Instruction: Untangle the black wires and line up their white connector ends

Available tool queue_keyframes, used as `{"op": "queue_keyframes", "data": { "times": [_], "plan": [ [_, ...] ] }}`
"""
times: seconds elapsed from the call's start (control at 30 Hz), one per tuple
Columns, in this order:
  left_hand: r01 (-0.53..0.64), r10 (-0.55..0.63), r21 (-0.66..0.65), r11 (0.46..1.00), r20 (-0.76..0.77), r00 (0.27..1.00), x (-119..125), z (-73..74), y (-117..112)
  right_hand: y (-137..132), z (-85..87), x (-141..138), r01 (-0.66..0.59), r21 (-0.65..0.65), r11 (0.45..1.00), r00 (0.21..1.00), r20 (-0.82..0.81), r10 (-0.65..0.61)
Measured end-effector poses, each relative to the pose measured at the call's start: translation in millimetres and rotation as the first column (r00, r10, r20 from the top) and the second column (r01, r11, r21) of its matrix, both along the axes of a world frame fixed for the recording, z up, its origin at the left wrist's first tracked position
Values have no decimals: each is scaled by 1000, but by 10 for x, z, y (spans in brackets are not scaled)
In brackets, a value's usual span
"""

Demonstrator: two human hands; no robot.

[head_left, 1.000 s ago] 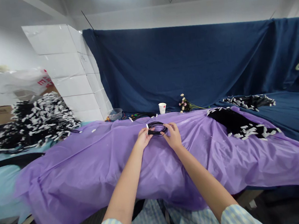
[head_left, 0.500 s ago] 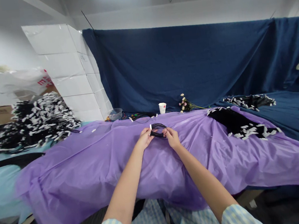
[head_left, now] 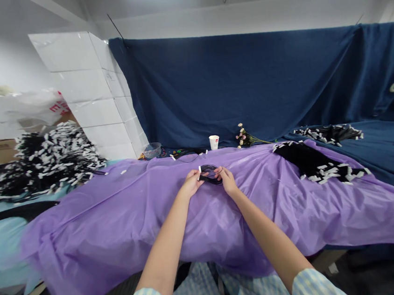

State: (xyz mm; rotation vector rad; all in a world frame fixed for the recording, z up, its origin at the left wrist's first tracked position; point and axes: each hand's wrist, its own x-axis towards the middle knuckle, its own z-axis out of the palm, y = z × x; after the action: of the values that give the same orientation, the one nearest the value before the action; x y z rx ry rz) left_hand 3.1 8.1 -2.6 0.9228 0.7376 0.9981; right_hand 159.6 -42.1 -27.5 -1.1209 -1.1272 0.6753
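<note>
Between my hands, just above the purple sheet (head_left: 120, 221), is a coiled bundle of thin black cords (head_left: 209, 168). My left hand (head_left: 191, 183) pinches its left side, where a small white tag or connector (head_left: 200, 169) stands up beside the fingertips. The fingers of my right hand (head_left: 226, 179) are closed on the right side of the loop, with one strand curving over near the fingertips. The exact grip of the right fingertips is partly hidden by the cords.
White boxes (head_left: 86, 84) are stacked at the left, beside a large pile of white-tipped black cords (head_left: 60, 150). Behind my hands stand a paper cup (head_left: 214, 142), a clear plastic bowl (head_left: 152, 150) and flowers (head_left: 243, 135). More tagged black cords (head_left: 310, 156) lie at the right.
The coil has tilted and shifted very slightly to the right, its loop a little more open. Both hands keep hold of it.
</note>
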Motion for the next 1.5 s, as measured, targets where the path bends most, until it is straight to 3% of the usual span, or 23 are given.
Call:
{"op": "queue_keyframes", "data": {
  "times": [0.4,0.77,1.07,1.3,1.5],
  "plan": [
    [-21,21,-9,1000,34,999,7,-30,37,-35,75,3,-8,4,1000,1000,-28,8],
    [-15,14,29,999,40,999,-27,-21,34,-19,26,-2,-65,18,998,997,34,64],
    [4,1,154,988,-35,999,-7,-43,2,13,-12,12,-81,6,997,995,54,81],
    [122,-83,317,940,-134,987,-5,-45,-128,7,11,14,-69,-7,998,996,56,69],
    [118,-49,401,908,-180,983,18,-102,-160,-13,32,-2,-34,-25,999,995,90,36]
  ]
}}
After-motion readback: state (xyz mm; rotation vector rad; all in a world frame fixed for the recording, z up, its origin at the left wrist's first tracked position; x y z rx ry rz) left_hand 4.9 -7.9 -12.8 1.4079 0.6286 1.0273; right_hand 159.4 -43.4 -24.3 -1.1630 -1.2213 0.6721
